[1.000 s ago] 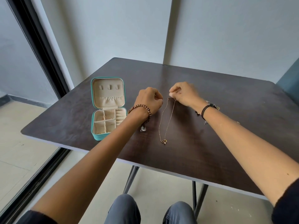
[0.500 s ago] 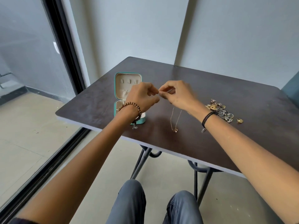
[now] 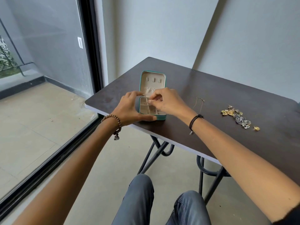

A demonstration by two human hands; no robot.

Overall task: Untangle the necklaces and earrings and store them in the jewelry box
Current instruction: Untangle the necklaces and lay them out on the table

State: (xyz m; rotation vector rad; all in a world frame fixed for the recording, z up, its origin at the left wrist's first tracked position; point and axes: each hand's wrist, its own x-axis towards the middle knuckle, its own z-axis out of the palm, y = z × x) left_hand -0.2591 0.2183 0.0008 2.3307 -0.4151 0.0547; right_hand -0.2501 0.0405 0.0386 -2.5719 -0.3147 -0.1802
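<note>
The teal jewelry box (image 3: 162,118) stands open near the table's left front corner, its cream lid upright and its divided tray facing me. My left hand (image 3: 128,109) holds the box, thumb along its front edge and index finger up at the hinge. Over the tray, my right hand (image 3: 168,102) pinches something thin and small between thumb and fingertips; I cannot tell what it is. A thin gold necklace (image 3: 199,103) lies on the table just right of my right wrist. Further right sits a pile of earrings (image 3: 237,117), with one gold earring (image 3: 256,127) apart from it.
The dark wooden table (image 3: 219,88) stands against a pale wall on folding metal legs (image 3: 155,153). To the left, a glass door with a black frame (image 3: 90,46) runs to the floor. My knees are below the table's front edge.
Both hands have moved left from the necklace to the jewelry box. The necklace that hung from my fingers now lies on the table. The view has turned left and pulled back.
</note>
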